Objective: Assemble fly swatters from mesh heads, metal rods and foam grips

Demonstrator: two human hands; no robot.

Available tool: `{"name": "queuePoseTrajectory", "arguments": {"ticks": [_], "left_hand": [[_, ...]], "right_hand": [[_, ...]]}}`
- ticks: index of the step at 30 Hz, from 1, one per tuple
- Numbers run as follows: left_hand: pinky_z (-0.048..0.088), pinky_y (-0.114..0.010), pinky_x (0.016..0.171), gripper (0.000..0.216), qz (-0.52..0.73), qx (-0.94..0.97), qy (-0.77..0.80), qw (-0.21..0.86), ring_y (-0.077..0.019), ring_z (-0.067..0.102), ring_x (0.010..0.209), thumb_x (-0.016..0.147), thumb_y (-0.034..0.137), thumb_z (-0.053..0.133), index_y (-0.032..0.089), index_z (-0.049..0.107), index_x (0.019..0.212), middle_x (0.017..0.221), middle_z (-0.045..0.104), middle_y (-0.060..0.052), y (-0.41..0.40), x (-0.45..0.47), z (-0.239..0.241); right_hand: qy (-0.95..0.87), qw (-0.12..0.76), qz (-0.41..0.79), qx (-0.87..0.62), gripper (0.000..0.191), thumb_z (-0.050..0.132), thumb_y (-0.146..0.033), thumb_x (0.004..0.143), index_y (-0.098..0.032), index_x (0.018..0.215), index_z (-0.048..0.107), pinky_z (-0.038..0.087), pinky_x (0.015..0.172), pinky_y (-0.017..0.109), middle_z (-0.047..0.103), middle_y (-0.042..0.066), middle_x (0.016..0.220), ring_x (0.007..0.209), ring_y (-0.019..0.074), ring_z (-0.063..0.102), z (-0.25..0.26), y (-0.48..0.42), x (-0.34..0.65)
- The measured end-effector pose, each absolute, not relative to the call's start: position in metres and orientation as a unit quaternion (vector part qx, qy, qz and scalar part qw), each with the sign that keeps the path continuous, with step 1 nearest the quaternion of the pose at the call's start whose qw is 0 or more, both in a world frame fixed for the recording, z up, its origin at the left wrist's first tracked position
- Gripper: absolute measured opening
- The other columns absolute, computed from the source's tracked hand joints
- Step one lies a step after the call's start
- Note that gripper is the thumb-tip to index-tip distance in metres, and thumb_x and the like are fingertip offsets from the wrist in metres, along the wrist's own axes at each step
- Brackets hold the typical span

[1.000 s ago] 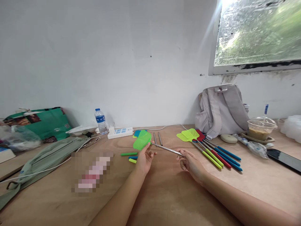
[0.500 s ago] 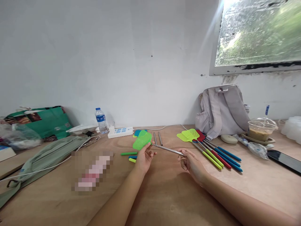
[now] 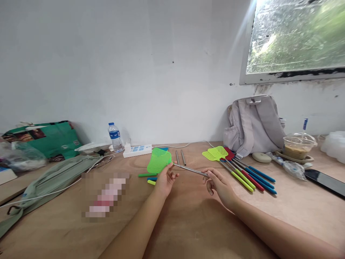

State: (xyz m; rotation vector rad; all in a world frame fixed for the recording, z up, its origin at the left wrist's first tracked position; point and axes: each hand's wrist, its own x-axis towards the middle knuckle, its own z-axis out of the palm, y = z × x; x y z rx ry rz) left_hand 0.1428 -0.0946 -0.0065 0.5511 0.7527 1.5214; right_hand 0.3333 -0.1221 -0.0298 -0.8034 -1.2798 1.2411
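A bright green mesh fly swatter head (image 3: pixel 159 160) sits at one end of a thin metal rod (image 3: pixel 192 170). My left hand (image 3: pixel 165 180) pinches the joint where the head meets the rod. The rod's other end is gripped between the thumb and fingers of my right hand (image 3: pixel 219 184). Behind my left hand lie a green handle (image 3: pixel 147 175), a blue handle (image 3: pixel 152 178) and a yellow-green handle (image 3: pixel 151 182), partly covered. Two loose metal tubes (image 3: pixel 183 157) rest on the table behind the rod.
Several fly swatters with yellow, red and blue handles (image 3: pixel 265 183) lie to the right, before a grey backpack (image 3: pixel 256 126). A drink cup (image 3: pixel 298 147) and a phone (image 3: pixel 327 182) are further right. At left are a water bottle (image 3: pixel 115 138), power strip (image 3: pixel 138 150) and green strap bag (image 3: pixel 61 176).
The green swatter head has turned about the rod and now shows its face more fully, shifted slightly left. Both hands still hold the same places; the view has shifted slightly.
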Motion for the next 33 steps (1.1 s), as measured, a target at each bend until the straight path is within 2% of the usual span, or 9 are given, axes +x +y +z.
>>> {"name": "queuePoseTrajectory", "arguments": {"ticks": [4, 13, 21, 24, 27, 33], "left_hand": [[0.047, -0.026, 0.051, 0.006, 0.66, 0.228, 0.33, 0.635, -0.0028, 0.036, 0.035, 0.069, 0.013, 0.058, 0.017, 0.054, 0.072, 0.079, 0.066, 0.001, -0.093, 0.14, -0.006], [0.042, -0.022, 0.046, 0.007, 0.654, 0.226, 0.356, 0.628, -0.0041, 0.043, 0.039, 0.07, 0.017, 0.061, 0.017, 0.056, 0.074, 0.067, 0.061, 0.002, -0.088, 0.13, 0.0], [0.039, -0.02, 0.043, 0.005, 0.577, 0.305, 0.372, 0.66, -0.0041, 0.043, 0.04, 0.067, 0.014, 0.064, 0.012, 0.059, 0.069, 0.056, 0.05, 0.003, -0.086, 0.128, -0.006], [0.034, -0.019, 0.04, 0.006, 0.535, 0.329, 0.375, 0.682, -0.0049, 0.045, 0.041, 0.067, 0.014, 0.064, 0.013, 0.058, 0.068, 0.055, 0.049, 0.003, -0.088, 0.127, -0.008], [0.034, -0.019, 0.04, 0.006, 0.514, 0.335, 0.382, 0.691, -0.0053, 0.046, 0.042, 0.066, 0.014, 0.064, 0.013, 0.059, 0.07, 0.056, 0.049, 0.003, -0.09, 0.127, -0.008], [0.033, -0.019, 0.04, 0.012, 0.493, 0.34, 0.374, 0.708, -0.0057, 0.046, 0.041, 0.067, 0.021, 0.065, 0.015, 0.058, 0.075, 0.055, 0.048, 0.005, -0.094, 0.133, -0.011]], "right_hand": [[-0.587, 0.524, 0.517, -0.336, 0.035, 0.049, -0.052, 0.076, -0.019, 0.09, 0.048, 0.031, 0.037, 0.022, 0.052, -0.003, 0.064, 0.037, 0.006, 0.04, -0.029, -0.123, 0.332], [-0.671, 0.407, 0.52, -0.337, 0.04, 0.045, -0.054, 0.077, -0.019, 0.097, 0.043, 0.029, 0.035, 0.018, 0.056, -0.003, 0.065, 0.034, 0.0043, 0.041, -0.04, -0.123, 0.327], [-0.747, 0.288, 0.523, -0.292, 0.031, 0.045, -0.043, 0.081, -0.018, 0.098, 0.049, 0.032, 0.041, 0.019, 0.052, -0.005, 0.051, 0.042, 0.0075, 0.043, -0.036, -0.141, 0.325], [-0.751, 0.279, 0.52, -0.296, 0.028, 0.046, -0.043, 0.08, -0.019, 0.093, 0.049, 0.03, 0.038, 0.018, 0.045, -0.008, 0.045, 0.038, 0.008, 0.044, -0.037, -0.144, 0.322], [-0.747, 0.289, 0.494, -0.34, 0.027, 0.045, -0.046, 0.08, -0.019, 0.081, 0.048, 0.022, 0.031, 0.017, 0.038, -0.011, 0.038, 0.029, 0.0069, 0.037, -0.041, -0.141, 0.321], [-0.744, 0.302, 0.473, -0.363, 0.029, 0.039, -0.048, 0.082, -0.021, 0.071, 0.042, 0.018, 0.029, 0.016, 0.035, -0.011, 0.037, 0.026, 0.0059, 0.033, -0.049, -0.136, 0.323]]}}
